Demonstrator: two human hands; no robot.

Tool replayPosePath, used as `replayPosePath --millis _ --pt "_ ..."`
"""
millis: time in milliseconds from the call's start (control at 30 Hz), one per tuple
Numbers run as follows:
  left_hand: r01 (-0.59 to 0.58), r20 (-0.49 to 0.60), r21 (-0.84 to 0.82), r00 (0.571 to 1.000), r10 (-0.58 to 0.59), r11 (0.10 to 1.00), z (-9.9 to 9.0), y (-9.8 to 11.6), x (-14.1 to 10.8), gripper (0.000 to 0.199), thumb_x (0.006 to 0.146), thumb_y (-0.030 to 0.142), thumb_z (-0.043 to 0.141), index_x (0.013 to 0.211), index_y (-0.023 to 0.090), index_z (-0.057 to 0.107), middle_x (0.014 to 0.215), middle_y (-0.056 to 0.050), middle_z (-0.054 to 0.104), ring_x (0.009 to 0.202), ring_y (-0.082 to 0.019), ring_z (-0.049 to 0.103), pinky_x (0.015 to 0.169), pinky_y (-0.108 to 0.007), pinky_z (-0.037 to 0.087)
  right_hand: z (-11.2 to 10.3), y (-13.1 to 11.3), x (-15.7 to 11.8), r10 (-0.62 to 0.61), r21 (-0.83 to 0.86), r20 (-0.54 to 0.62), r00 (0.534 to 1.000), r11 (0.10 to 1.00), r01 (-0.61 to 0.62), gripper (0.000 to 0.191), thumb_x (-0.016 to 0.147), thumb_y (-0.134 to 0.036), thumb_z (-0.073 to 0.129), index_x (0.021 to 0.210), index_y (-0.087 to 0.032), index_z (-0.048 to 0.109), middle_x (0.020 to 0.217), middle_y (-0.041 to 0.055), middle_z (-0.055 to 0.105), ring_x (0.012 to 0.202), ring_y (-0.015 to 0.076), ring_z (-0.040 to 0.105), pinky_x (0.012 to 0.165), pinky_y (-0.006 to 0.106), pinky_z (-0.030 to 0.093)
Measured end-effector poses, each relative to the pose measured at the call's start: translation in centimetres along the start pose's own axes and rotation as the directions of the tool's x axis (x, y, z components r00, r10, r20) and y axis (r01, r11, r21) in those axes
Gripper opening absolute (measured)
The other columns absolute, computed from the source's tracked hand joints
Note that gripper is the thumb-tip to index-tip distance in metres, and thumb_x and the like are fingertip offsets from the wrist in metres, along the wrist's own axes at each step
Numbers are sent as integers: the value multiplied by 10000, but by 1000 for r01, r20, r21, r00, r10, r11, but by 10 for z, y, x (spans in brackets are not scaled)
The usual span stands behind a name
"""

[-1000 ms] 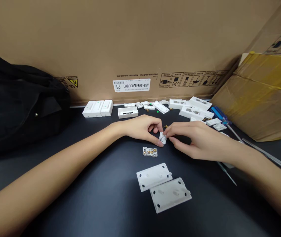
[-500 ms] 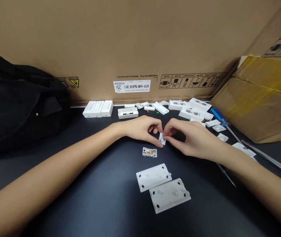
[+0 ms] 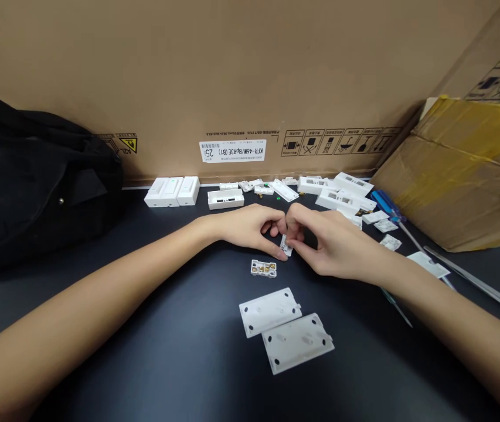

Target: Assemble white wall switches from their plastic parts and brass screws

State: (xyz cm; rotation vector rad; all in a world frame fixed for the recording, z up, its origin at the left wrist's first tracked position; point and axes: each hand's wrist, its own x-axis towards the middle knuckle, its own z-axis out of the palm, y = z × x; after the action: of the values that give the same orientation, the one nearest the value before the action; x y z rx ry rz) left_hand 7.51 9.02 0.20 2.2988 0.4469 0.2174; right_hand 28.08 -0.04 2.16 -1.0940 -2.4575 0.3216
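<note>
Between my two hands is a small white plastic switch part [image 3: 285,246], partly covered by fingers. My left hand [image 3: 256,230] is closed on its left side, thumb along the near end. My right hand [image 3: 320,237] pinches at its right side; whether a tiny piece sits in that pinch cannot be made out. Just nearer to me lies a white terminal base [image 3: 264,268] with brass contacts in it. Below it two white back plates [image 3: 271,312] with dark holes lie flat, the nearer plate [image 3: 298,343] touching or slightly overlapping the other.
Three white switches [image 3: 171,191] stand at the back left beside a black bag [image 3: 38,181]. White housings [image 3: 337,199] and small parts lie along the large carton [image 3: 232,76]. To the right are a blue-handled screwdriver [image 3: 385,205], metal rods [image 3: 473,281] and a taped box [image 3: 456,176].
My right hand has shifted slightly left, its fingers now closer over the small white part. The left hand keeps its hold. The whole view has moved slightly.
</note>
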Motion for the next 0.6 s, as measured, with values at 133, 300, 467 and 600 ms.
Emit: replayPosePath --millis 133,300,467,600 --pt "-56 -9 -22 998 56 998 0 -1 1 411 766 482 846 1016 193 694 838 20 547 723 -126 505 641 -249 396 2 0 3 -85 -17 0 996 996 85 185 860 -63 545 880 -224 457 727 -39 533 616 122 472 596 259 325" --pt "-37 14 -5 999 37 999 0 1 1 345 797 433 824 1016 185 725 914 -4 655 819 -156 582 700 -264 425 2 -2 6 -76 -35 59 995 996 78 139 883 -73 492 902 -210 501 782 -2 572 696 150 504 641 284 320" --pt "-38 16 -33 999 39 999 1 6 -1 339 801 425 817 1032 193 729 978 -18 702 873 -176 625 752 -276 447 0 -5 8 -51 -62 96 994 996 57 175 825 -45 506 830 -212 454 752 -14 540 669 139 466 628 288 288" --pt "10 24 34 1000 -11 999 -1 9 -1 408 765 474 841 1033 189 725 960 -19 699 850 -177 624 739 -277 446 1 -3 6 -54 -21 83 995 998 56 178 813 -46 518 837 -215 465 753 -25 535 655 132 449 624 282 286"
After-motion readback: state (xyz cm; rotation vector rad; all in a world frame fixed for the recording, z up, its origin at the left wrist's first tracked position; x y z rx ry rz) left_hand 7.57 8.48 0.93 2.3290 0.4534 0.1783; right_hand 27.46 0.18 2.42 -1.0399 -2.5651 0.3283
